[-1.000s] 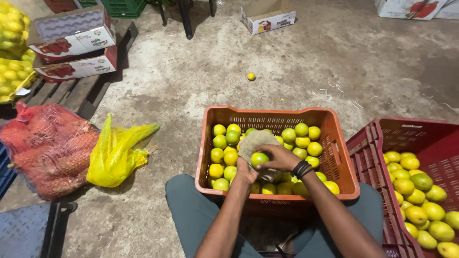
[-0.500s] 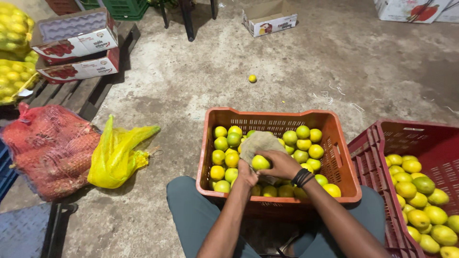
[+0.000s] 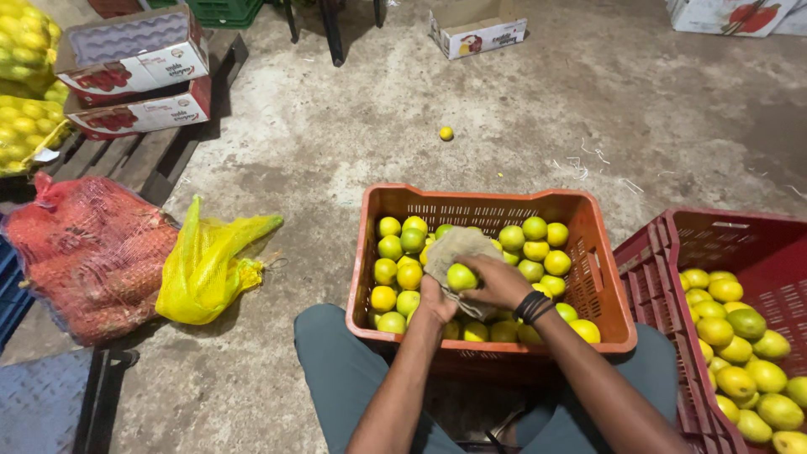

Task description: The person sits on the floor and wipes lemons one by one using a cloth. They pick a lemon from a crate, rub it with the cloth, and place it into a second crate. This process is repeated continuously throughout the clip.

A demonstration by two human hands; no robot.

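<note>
An orange plastic crate (image 3: 605,286) between my knees holds several green and yellow citrus fruits. Over it my left hand (image 3: 437,299) grips a beige cloth (image 3: 450,245) from below. One green-yellow fruit (image 3: 461,277) sits against the cloth, and my right hand (image 3: 498,282) is closed on that fruit from the right. A black band is on my right wrist.
A dark red crate (image 3: 651,277) of larger fruits stands at my right. To the left lie a yellow mesh bag (image 3: 210,265), a red mesh sack (image 3: 88,252) and cardboard boxes (image 3: 134,76) on a pallet. One loose fruit (image 3: 446,133) lies on the concrete floor beyond.
Both hands have turned the fruit within the cloth and shifted slightly; the cloth now drapes more over the top left of the fruit. The crates have not moved.
</note>
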